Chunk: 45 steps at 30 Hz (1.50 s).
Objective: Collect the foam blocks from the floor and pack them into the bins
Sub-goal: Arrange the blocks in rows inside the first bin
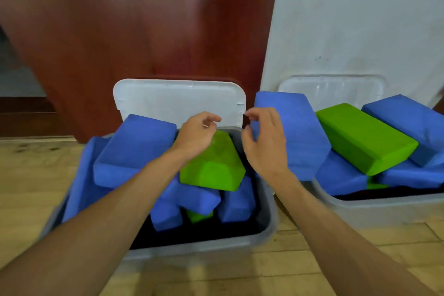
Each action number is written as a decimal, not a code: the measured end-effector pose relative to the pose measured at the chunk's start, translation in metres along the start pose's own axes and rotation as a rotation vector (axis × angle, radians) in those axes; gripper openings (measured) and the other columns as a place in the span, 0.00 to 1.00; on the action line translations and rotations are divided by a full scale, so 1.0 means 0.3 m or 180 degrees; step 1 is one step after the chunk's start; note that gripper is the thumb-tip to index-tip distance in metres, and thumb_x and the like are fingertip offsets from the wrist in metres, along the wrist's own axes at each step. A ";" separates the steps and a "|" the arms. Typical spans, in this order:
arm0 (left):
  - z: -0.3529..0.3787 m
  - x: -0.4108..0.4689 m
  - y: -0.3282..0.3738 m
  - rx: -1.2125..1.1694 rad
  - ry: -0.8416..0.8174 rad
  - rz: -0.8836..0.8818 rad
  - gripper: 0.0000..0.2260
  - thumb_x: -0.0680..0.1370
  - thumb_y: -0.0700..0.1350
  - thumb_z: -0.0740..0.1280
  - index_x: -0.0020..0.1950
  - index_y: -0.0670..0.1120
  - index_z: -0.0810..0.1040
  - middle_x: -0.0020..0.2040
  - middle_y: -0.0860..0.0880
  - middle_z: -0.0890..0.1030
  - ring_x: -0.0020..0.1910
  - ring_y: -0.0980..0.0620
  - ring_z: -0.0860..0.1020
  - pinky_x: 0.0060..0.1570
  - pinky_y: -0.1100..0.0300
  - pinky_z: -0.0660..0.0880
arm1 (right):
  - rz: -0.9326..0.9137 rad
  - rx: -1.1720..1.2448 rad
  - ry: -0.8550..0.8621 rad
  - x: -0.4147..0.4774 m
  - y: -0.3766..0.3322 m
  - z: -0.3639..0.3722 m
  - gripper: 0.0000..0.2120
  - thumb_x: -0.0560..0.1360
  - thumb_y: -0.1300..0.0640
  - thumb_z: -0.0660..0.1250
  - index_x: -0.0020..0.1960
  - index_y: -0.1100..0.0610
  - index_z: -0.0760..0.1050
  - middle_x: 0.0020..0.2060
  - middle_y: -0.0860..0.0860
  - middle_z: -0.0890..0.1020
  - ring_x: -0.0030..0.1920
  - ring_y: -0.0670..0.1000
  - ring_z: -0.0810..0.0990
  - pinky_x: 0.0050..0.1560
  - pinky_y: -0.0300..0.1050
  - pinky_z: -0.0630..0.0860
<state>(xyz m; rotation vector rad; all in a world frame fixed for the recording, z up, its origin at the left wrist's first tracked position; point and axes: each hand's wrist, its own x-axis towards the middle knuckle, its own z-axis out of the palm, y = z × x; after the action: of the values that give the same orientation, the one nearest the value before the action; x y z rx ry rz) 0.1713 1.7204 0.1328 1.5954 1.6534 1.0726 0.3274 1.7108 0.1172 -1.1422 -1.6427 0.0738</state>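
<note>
Two bins, head view, side by side on wooden floor (28,187). Left bin (204,245) and right bin (372,209) heaped with blue blocks (134,149); one green block (213,168) tops left heap, another green block (365,137) right heap. Tall blue block (298,132) stands between heaps. Left hand (199,132) and right hand (264,142) hover over left bin, fingers loosely curled, holding nothing. Red-brown door (144,31), white wall (360,19) behind.

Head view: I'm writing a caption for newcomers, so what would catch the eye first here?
Brightest are two green blocks among heaps of blue blocks: one green block tops the pile in the left bin, another green block lies in the right bin. The left hand and right hand hover over the left bin's far side, fingers loosely curled, holding nothing.
</note>
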 end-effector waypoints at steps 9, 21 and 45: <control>-0.332 -0.192 -0.352 0.1520 0.1653 -0.0241 0.16 0.78 0.46 0.65 0.65 0.49 0.75 0.65 0.45 0.70 0.67 0.42 0.64 0.68 0.49 0.58 | 0.0650 -0.1080 -0.2671 -0.096 -0.067 0.249 0.42 0.71 0.37 0.68 0.77 0.48 0.51 0.77 0.51 0.57 0.76 0.54 0.54 0.73 0.67 0.48; -0.422 -0.241 -0.470 0.0259 0.0631 -0.1784 0.37 0.66 0.66 0.70 0.65 0.41 0.71 0.72 0.41 0.64 0.71 0.40 0.62 0.67 0.47 0.65 | 0.0256 -0.1269 -0.1520 -0.227 -0.070 0.286 0.46 0.65 0.48 0.77 0.77 0.51 0.57 0.74 0.52 0.65 0.73 0.54 0.65 0.69 0.50 0.65; -0.360 -0.190 -0.475 -0.1210 0.0833 -0.1293 0.38 0.67 0.76 0.56 0.72 0.59 0.68 0.76 0.52 0.62 0.74 0.46 0.61 0.73 0.45 0.57 | 0.2476 0.1348 -0.1646 -0.159 -0.201 0.422 0.34 0.72 0.36 0.64 0.67 0.60 0.71 0.62 0.51 0.77 0.61 0.53 0.75 0.64 0.48 0.70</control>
<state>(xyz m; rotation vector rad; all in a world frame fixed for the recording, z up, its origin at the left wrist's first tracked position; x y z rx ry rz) 0.0122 1.6551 0.0573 0.8615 1.7127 1.3144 0.1891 1.7052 0.0642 -1.4234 -1.4023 1.2395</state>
